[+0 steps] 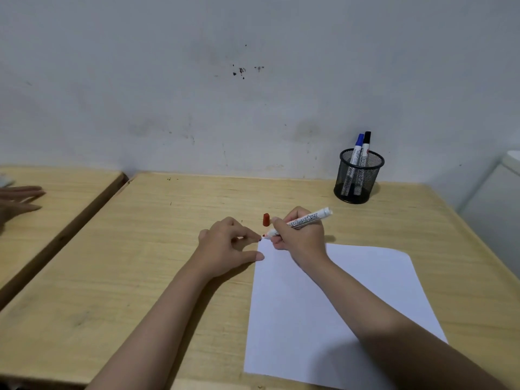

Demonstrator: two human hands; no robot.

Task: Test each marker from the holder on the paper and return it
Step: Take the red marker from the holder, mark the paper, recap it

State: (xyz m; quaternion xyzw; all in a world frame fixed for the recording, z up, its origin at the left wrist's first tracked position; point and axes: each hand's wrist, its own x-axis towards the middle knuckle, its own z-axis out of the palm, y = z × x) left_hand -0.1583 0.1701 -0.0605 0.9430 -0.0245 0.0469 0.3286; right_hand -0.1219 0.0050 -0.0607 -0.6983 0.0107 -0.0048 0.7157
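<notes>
My right hand point(302, 239) grips an uncapped white whiteboard marker point(305, 220), its red tip at the top left corner of the white paper point(351, 299). Its red cap point(266, 220) stands upright on the desk just beyond the tip. My left hand point(228, 246) rests beside the paper's left edge, thumb on the paper's corner, fingers curled, nothing held. A black mesh holder point(358, 177) at the back right contains a blue-capped marker point(358, 146) and a black-capped marker point(366, 144).
The wooden desk point(140, 263) ends at the wall behind. A second desk point(56, 198) stands to the left across a narrow gap, with another person's hand point(19, 201) resting on it. A white object point(501, 198) stands off the right edge.
</notes>
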